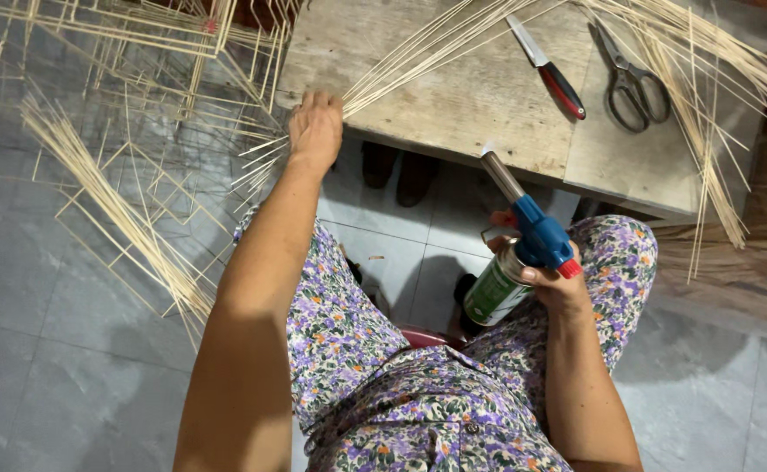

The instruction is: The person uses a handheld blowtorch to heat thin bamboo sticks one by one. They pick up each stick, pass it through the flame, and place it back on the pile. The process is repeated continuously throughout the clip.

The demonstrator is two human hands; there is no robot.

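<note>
- My left hand (315, 131) has its fingers curled tight round the bundle of thin pale bamboo splints (418, 54) at the near left edge of the worn wooden bench (488, 96); I'd keep the ends even.
- My right hand (560, 284) is wrapped around the blue-headed gas torch on its green canister (516, 253), just below that bench, nozzle best kept angled away from the splints.

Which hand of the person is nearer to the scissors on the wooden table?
The right hand. It holds a blue gas torch below the table edge, down-left of the scissors. The left hand grips a bundle of thin sticks at the table's far left corner.
</note>
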